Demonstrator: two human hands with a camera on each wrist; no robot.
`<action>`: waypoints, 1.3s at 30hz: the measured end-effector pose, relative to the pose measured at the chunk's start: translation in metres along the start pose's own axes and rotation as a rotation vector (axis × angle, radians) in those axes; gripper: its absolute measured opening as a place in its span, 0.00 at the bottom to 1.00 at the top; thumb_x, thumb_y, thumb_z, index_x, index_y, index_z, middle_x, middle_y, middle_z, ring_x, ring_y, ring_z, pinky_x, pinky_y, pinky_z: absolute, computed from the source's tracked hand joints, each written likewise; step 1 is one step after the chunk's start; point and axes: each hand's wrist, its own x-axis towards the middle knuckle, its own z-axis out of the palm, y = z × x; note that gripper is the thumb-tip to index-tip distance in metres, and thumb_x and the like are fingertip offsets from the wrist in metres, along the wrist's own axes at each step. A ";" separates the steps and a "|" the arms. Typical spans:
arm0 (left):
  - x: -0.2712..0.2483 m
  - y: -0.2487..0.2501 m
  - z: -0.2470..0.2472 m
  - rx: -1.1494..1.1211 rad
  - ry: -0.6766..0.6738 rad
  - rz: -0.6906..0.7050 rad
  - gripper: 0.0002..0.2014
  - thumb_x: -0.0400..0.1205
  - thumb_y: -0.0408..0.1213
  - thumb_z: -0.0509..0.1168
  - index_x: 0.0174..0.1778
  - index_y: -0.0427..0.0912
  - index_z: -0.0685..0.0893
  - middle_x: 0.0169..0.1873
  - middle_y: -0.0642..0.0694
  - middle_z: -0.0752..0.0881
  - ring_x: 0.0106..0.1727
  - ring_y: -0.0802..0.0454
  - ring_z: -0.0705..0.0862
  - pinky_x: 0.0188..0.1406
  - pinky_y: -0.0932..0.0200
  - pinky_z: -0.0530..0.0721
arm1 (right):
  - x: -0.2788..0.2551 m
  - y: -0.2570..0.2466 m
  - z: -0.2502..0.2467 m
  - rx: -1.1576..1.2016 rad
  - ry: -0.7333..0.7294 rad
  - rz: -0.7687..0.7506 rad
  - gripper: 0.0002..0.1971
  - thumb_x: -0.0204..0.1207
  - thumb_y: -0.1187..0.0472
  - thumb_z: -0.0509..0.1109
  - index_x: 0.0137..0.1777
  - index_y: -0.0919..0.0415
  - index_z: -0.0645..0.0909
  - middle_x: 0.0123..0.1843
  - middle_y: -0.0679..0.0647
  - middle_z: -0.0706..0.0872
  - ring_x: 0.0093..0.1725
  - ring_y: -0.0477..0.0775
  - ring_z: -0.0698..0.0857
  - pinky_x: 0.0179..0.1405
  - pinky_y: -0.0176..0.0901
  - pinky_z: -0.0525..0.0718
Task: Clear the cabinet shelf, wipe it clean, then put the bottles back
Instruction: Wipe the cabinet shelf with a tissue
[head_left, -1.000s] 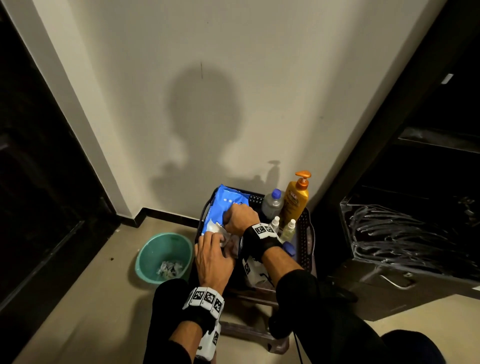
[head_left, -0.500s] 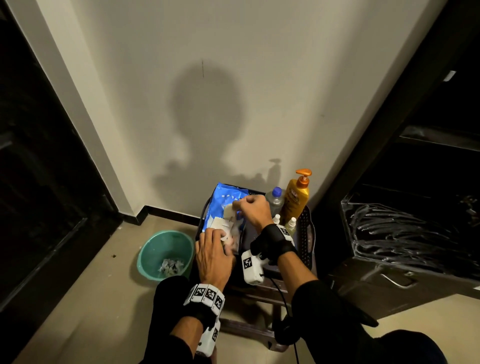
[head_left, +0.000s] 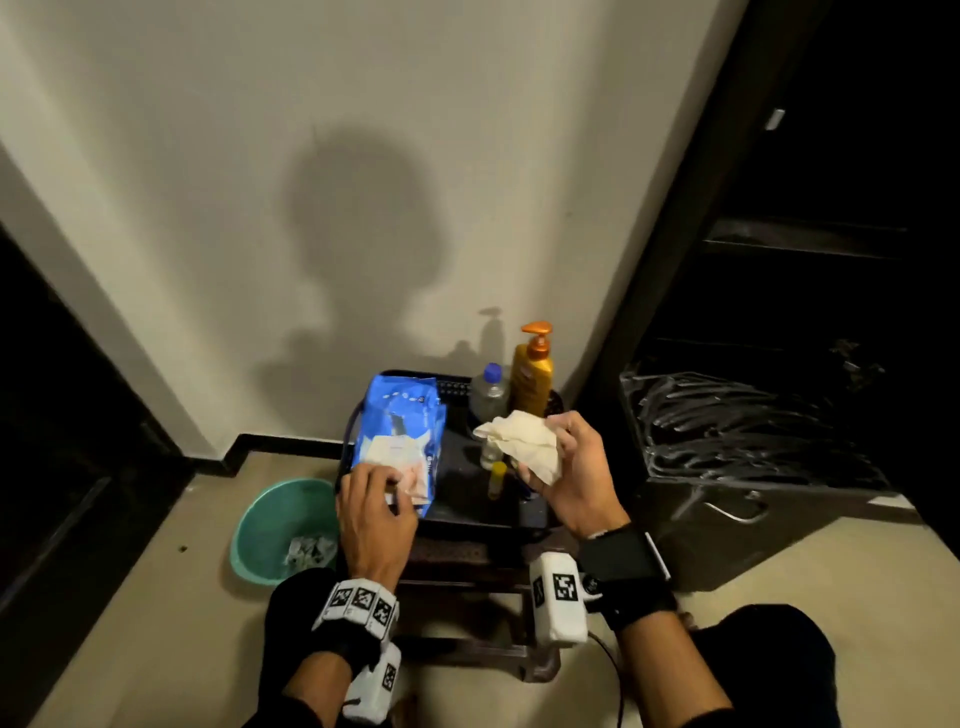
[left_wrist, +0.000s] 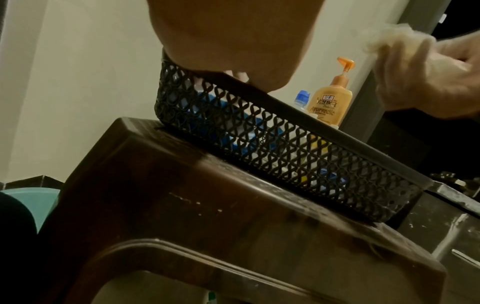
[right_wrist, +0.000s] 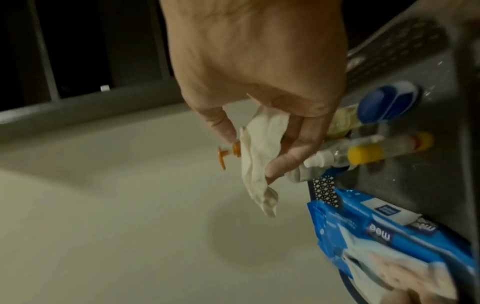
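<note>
My right hand (head_left: 561, 467) holds a crumpled white wet wipe (head_left: 524, 441) above the black mesh basket (head_left: 519, 519); the wipe (right_wrist: 257, 156) hangs between thumb and fingers in the right wrist view. My left hand (head_left: 374, 509) presses down on the near end of the blue wipes pack (head_left: 400, 426), which lies in the basket's left side. An orange pump bottle (head_left: 532, 371), a clear bottle with a blue cap (head_left: 489, 395) and a small yellow-capped tube (head_left: 497, 478) stand or lie in the basket. The dark cabinet shelf (head_left: 810, 244) is up on the right.
The basket (left_wrist: 285, 144) sits on a brown plastic stool (left_wrist: 207, 216). A green bin (head_left: 280, 525) with scraps stands on the floor to the left. A dark box of clothes hangers (head_left: 753, 431) is at the right, below the cabinet. A wall rises just behind the basket.
My right hand has pulled a wipe out of the pack and lifted it to the right, turning palm up. My left hand stays pressed on the pack.
</note>
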 end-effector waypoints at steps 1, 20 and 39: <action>-0.002 0.001 0.000 -0.031 0.031 0.022 0.07 0.70 0.29 0.72 0.41 0.40 0.83 0.45 0.42 0.83 0.47 0.36 0.79 0.48 0.40 0.79 | -0.009 -0.003 -0.015 0.028 0.028 0.007 0.23 0.82 0.53 0.66 0.68 0.68 0.88 0.61 0.66 0.92 0.45 0.57 0.91 0.31 0.40 0.86; -0.083 0.220 0.073 -0.610 -0.433 0.227 0.10 0.74 0.26 0.67 0.37 0.48 0.83 0.39 0.56 0.80 0.31 0.57 0.79 0.30 0.52 0.81 | 0.014 -0.029 -0.207 -1.618 0.352 -1.116 0.25 0.70 0.74 0.76 0.69 0.62 0.90 0.71 0.60 0.90 0.71 0.61 0.88 0.77 0.53 0.82; -0.059 0.247 0.157 -0.542 -0.545 -0.096 0.12 0.84 0.36 0.65 0.61 0.44 0.88 0.58 0.52 0.88 0.59 0.56 0.87 0.60 0.56 0.85 | -0.016 -0.019 -0.242 -1.944 0.419 -0.965 0.32 0.91 0.46 0.56 0.88 0.66 0.69 0.88 0.63 0.71 0.90 0.58 0.66 0.92 0.61 0.56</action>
